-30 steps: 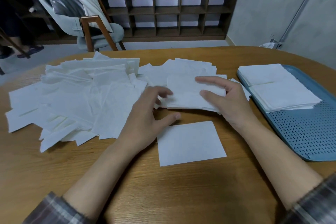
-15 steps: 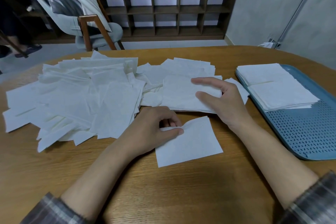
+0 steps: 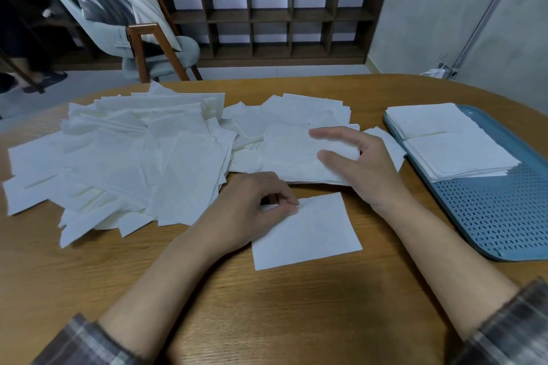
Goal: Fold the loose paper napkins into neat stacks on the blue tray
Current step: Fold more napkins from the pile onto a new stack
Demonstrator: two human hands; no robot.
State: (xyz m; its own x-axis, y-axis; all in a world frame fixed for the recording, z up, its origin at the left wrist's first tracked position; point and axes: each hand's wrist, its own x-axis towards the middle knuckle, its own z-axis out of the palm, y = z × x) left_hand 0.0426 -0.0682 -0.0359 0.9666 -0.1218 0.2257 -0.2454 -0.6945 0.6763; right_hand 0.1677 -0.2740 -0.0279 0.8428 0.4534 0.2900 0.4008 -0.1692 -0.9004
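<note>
left hand (image 3: 252,212) pinches the top-left corner of the single napkin (image 3: 311,234), which runs rightward from those fingers along the worktop (image 3: 267,305). right hand (image 3: 366,167) hangs loose-fingered over the pile (image 3: 148,157), nearer the blue tray (image 3: 504,216).

My left hand (image 3: 255,210) is curling, thumb and fingertips pinching a napkin (image 3: 311,234) corner (knuckles up). My right hand (image 3: 366,169) is hanging open farther forward, fingers straight, thumb spread apart, forearms bare.
</note>
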